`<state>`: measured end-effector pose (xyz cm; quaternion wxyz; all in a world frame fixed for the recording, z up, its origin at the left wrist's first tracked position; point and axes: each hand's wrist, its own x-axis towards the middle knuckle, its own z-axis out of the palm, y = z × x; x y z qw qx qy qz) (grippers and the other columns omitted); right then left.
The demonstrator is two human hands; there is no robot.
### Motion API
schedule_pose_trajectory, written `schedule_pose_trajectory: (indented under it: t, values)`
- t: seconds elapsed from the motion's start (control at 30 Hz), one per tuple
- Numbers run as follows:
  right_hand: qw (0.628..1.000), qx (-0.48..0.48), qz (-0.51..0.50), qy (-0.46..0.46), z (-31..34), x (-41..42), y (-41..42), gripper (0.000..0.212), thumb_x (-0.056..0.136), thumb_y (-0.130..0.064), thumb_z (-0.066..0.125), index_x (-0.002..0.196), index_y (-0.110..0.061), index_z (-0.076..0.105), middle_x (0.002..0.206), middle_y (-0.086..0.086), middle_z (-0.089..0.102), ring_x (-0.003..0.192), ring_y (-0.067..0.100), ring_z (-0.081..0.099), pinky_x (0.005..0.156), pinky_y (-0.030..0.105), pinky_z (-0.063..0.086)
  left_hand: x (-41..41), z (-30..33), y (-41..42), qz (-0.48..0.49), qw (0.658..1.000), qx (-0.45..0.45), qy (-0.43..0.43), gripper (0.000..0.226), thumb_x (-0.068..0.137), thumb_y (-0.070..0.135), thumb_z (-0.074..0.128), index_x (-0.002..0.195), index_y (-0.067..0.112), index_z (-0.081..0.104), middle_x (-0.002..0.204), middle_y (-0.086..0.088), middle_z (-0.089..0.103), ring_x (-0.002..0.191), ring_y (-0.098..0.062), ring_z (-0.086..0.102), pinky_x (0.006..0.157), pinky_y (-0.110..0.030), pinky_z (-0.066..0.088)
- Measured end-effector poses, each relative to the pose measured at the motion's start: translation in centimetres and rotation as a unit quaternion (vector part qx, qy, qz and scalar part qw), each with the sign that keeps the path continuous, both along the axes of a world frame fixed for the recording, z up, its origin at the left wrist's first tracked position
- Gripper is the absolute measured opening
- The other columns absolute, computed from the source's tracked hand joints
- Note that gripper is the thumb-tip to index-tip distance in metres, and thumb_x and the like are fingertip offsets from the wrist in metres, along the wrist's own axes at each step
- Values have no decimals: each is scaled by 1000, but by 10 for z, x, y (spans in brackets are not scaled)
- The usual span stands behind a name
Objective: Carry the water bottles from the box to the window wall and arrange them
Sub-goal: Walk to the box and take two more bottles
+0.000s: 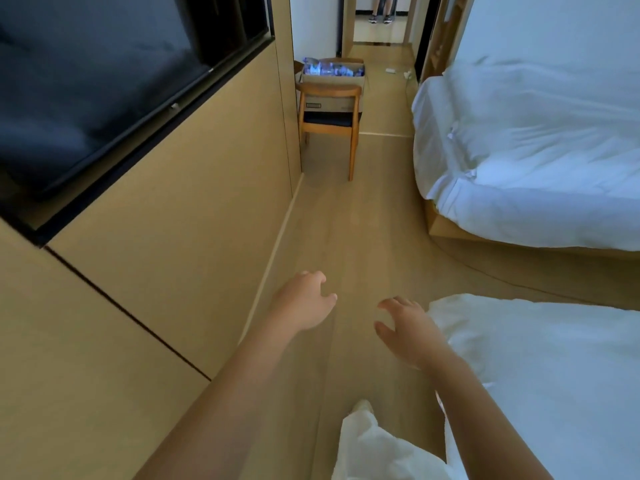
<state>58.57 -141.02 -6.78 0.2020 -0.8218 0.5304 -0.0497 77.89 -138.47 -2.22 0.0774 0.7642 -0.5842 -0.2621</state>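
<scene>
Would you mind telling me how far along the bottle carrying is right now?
Nothing finished shows here: the window wall is out of view. Both the left hand and the right hand are empty, fingers loosely curled, held out over the floor. The box on the chair down the aisle holds water bottles. Those remain to be fetched, carried over and arranged.

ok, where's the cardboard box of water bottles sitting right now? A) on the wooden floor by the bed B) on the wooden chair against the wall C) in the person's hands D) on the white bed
B: the open cardboard box of plastic water bottles rests on the seat of the wooden chair down the aisle, while the left hand and right hand hold nothing.
</scene>
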Motion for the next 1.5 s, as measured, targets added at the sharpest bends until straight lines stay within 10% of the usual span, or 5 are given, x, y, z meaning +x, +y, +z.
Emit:
schedule_pose_trajectory:
  t: [1.5]
  values:
    - [1000,12,12,-26,11,201,-891,43,93,-36,49,132,-19,47,130,-2,51,117,15,49,96,28,43,203,0,-882,14,999,-25,22,50,95,38,49,139,17,41,144,-2,41,114,-14,50,84,-27,41]
